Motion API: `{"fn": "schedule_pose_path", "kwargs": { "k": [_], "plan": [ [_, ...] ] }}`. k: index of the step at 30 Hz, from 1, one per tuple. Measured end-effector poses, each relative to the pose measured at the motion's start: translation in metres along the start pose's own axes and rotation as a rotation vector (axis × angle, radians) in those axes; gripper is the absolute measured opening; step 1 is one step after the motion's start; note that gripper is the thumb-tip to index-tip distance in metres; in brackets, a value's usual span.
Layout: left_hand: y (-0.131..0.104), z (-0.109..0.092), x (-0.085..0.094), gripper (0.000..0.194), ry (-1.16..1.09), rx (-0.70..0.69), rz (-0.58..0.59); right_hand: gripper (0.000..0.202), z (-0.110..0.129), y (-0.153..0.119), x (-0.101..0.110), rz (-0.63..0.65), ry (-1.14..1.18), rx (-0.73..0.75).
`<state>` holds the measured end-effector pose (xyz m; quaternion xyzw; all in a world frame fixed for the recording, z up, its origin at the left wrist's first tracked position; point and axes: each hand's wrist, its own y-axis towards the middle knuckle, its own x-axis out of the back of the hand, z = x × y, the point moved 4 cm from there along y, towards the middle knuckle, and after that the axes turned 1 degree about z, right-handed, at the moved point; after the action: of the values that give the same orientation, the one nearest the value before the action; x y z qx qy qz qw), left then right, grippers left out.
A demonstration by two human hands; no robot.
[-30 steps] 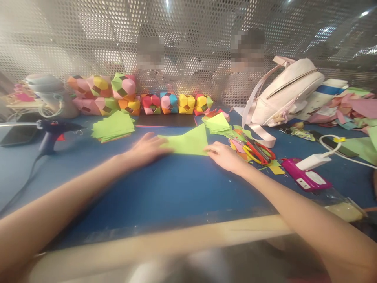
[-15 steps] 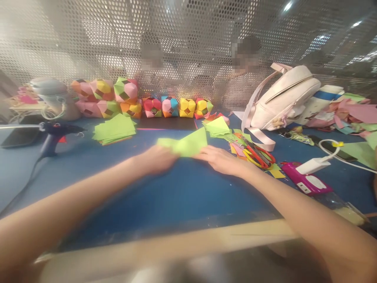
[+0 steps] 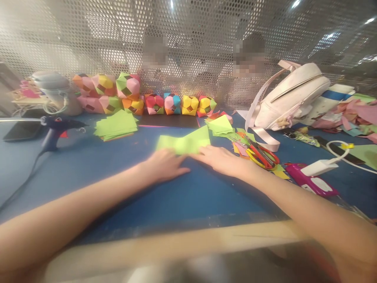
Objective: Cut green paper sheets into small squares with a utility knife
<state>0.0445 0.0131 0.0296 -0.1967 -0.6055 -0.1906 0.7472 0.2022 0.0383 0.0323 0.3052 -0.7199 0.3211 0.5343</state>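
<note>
A light green sheet of paper (image 3: 188,140), partly folded, lies on the blue table in front of me with one corner pointing up at its right. My left hand (image 3: 165,164) presses on its lower left edge, fingers stretched out and thumb apart; it is slightly blurred. At the lower right edge, the fingers of my right hand (image 3: 219,160) hold the paper against the table. The undersides of both hands and part of the lower edge are hidden.
Green paper stacks (image 3: 115,126) lie at the left. Paper balls (image 3: 154,104) line the back. To the right are scissors (image 3: 262,155), a pink backpack (image 3: 294,96) and a magenta power strip (image 3: 313,181). A glue gun (image 3: 54,131) with a cord lies at the left.
My left hand has opened out, its thumb now standing apart below the paper's edge. My right hand stays at the paper's right side. The view has shifted slightly.
</note>
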Motion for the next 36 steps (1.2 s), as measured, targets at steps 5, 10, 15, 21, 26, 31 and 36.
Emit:
{"fn": "schedule_pose_path", "kwargs": {
  "k": [5, 10, 15, 21, 26, 31, 36],
  "plan": [
    [-0.009, 0.009, -0.005, 0.056, -0.022, 0.086, -0.007, 0.053, 0.009, -0.008, 0.004, 0.02, -0.005, -0.041],
    [-0.02, 0.024, -0.016, 0.053, -0.159, 0.184, -0.008, 0.039, 0.008, -0.023, -0.001, 0.019, 0.026, -0.173],
    [-0.025, 0.026, -0.016, 0.05, -0.127, 0.266, -0.015, 0.036, -0.005, -0.033, -0.003, 0.062, 0.012, -0.276],
    [-0.03, 0.032, -0.004, 0.058, 0.075, 0.284, 0.017, 0.035, -0.01, -0.036, -0.003, 0.02, 0.016, -0.29],
    [-0.033, 0.04, 0.014, 0.049, 0.154, 0.278, -0.106, 0.034, -0.012, -0.029, 0.002, -0.251, 0.071, -0.393],
    [-0.025, 0.007, 0.007, 0.049, -0.169, -0.074, -0.3, 0.049, 0.014, -0.004, -0.003, -0.475, 0.295, -0.159],
    [-0.017, -0.007, -0.011, 0.053, -0.341, -0.134, -0.196, 0.072, 0.025, 0.008, -0.029, -0.153, 0.529, -0.037]
  ]
}}
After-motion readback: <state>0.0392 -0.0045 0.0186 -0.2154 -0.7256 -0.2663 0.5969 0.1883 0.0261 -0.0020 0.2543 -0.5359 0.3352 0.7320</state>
